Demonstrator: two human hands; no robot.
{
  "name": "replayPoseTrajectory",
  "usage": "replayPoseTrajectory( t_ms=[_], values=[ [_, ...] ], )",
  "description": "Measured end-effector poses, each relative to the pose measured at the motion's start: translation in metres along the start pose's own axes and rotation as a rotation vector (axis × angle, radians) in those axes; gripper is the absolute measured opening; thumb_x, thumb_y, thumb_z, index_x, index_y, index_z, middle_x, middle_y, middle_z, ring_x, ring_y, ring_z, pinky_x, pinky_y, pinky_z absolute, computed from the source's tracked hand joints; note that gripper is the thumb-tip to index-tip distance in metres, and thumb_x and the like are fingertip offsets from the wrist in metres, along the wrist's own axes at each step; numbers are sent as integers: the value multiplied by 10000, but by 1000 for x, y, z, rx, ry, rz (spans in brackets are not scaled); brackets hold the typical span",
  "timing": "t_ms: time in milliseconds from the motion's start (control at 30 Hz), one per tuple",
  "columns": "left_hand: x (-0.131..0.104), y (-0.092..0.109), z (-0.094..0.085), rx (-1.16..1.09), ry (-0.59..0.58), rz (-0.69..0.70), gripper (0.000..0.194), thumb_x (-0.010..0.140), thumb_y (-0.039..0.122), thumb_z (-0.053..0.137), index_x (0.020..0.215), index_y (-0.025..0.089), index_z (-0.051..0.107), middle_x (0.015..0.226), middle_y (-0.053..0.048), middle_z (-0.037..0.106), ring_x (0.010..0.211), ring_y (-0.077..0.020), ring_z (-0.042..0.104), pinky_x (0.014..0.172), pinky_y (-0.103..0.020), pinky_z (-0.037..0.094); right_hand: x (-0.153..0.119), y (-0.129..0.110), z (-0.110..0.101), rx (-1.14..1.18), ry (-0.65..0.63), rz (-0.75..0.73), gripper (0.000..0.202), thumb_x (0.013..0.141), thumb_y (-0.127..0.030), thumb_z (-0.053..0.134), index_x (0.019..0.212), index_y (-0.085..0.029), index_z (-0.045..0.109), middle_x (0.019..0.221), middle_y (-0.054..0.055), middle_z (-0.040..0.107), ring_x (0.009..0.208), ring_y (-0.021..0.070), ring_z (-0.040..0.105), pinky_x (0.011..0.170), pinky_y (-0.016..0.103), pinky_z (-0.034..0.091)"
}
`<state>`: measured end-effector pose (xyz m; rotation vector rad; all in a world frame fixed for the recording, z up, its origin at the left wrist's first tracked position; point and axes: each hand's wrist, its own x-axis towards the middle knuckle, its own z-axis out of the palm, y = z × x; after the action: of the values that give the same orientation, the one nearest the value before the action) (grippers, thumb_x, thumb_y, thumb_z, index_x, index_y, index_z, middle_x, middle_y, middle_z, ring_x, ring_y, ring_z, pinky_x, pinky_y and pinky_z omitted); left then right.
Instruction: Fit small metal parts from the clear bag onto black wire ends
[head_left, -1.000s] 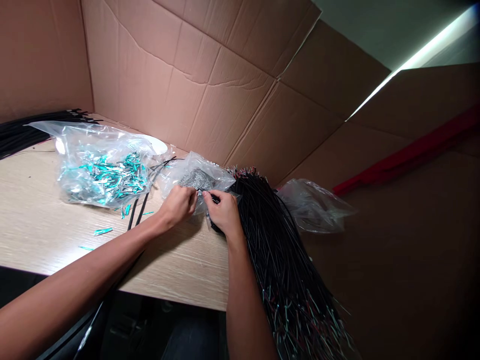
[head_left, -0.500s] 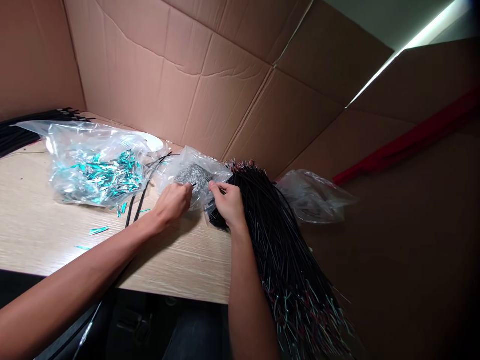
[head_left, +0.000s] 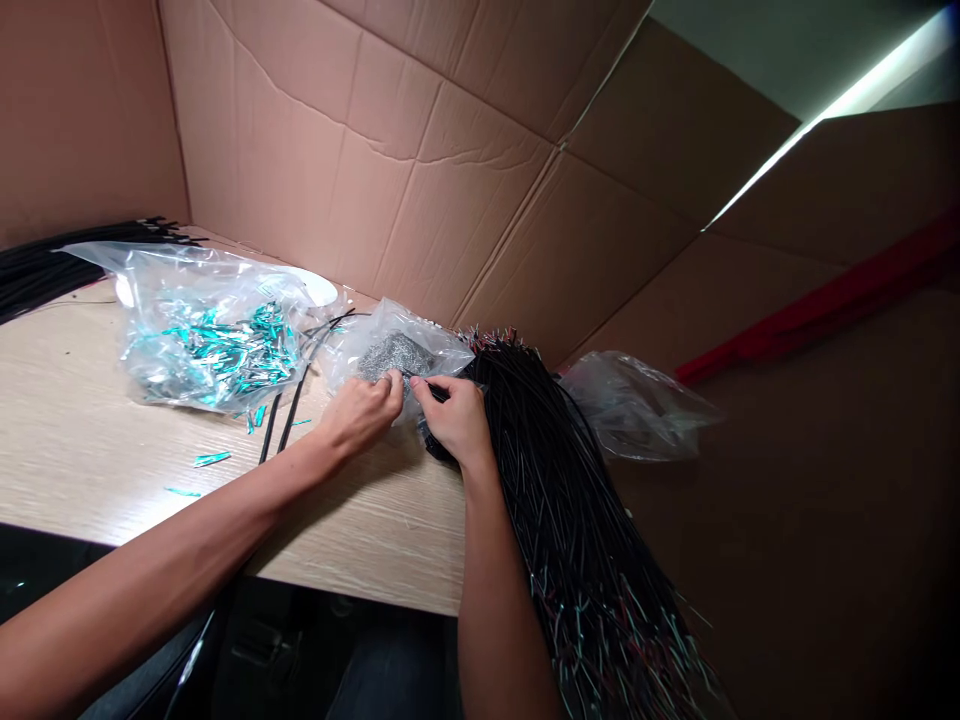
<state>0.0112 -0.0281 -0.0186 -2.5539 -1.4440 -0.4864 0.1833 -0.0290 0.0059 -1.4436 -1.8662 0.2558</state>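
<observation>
My left hand (head_left: 367,408) is closed, thumb and fingers pinching the end of a thin black cable. Fingertip to fingertip with it, my right hand (head_left: 454,415) is also closed, with a short black piece of cable (head_left: 439,392) showing between its thumb and fingers. Just behind both hands lies an open clear bag (head_left: 337,350) with a heap of small silvery metal pieces (head_left: 394,355). Beside my right forearm a thick bundle of black cables (head_left: 555,470) hangs over the table edge, stripped coloured wire ends downward. The fingers hide most of what they grip.
A clear bag of teal and silver foil strips (head_left: 232,350) sits on the wooden table (head_left: 60,430) at left, with loose strips before it. More black cables (head_left: 45,265) lie far left. An empty-looking plastic bag (head_left: 637,405) is at right. Cardboard walls (head_left: 300,150) enclose the back.
My two hands have come together from a small gap, the left moving right toward the right hand. The whole view has shifted slightly.
</observation>
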Motion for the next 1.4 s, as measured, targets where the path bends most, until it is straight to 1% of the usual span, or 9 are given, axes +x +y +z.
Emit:
replayPoseTrajectory(
  t_ms=[200,300,467,600,733,833,967,1267,1400],
  values=[
    [-1,1,4,-26,18,1,367,992,-11,420,1224,64,695,1032,-211,771,808,-266,785,637,-310,532,1,5,-8,36,-99,23,449,987,-467,625,677,-161,733,638,30,676,602,166,537,590,297,365],
    [3,-2,10,-154,51,-99,336,985,20,438,1154,63,725,911,-189,780,713,-251,741,609,-311,472,2,9,-8,71,-41,27,471,1001,-485,600,677,-164,715,629,22,645,596,158,524,591,294,360],
    [12,-11,12,-695,255,-278,364,1021,230,474,790,116,732,657,-106,694,557,-166,572,569,-290,376,1,7,-3,38,161,-55,421,1005,-490,609,760,-174,739,697,40,674,635,161,546,619,285,383],
    [16,-16,12,-1215,178,-409,315,962,317,520,792,135,712,507,-2,545,438,-119,431,459,-245,271,0,4,3,21,138,-99,345,994,-475,639,873,-183,776,731,46,712,617,159,573,600,273,399],
    [17,-14,12,-1463,142,-418,309,923,415,583,798,149,679,479,44,468,403,-94,327,422,-231,206,0,6,11,45,108,-103,322,992,-469,651,927,-191,801,773,50,747,614,161,595,613,282,427],
    [14,-11,10,-1428,208,-369,344,934,443,572,761,157,653,498,40,455,429,-95,345,438,-236,213,1,6,13,63,104,-84,341,988,-478,654,887,-189,806,757,45,740,615,167,585,606,296,416],
    [11,-8,8,-1203,310,-276,359,978,397,517,762,151,667,557,-1,531,501,-121,452,494,-259,277,2,5,10,151,68,-80,367,993,-466,621,832,-188,798,792,53,756,702,198,639,666,307,458],
    [12,-10,15,-811,345,-159,283,980,284,538,713,199,576,597,-29,578,526,-135,443,580,-314,292,1,7,4,94,59,-71,443,1003,-505,579,783,-166,759,740,46,709,655,177,565,643,295,409],
    [11,-11,21,-733,296,-148,287,1031,276,485,802,191,637,639,-62,633,532,-162,504,601,-318,326,0,6,3,84,39,-63,450,1009,-509,576,773,-162,740,641,7,600,575,147,467,585,292,334]
  ],
)
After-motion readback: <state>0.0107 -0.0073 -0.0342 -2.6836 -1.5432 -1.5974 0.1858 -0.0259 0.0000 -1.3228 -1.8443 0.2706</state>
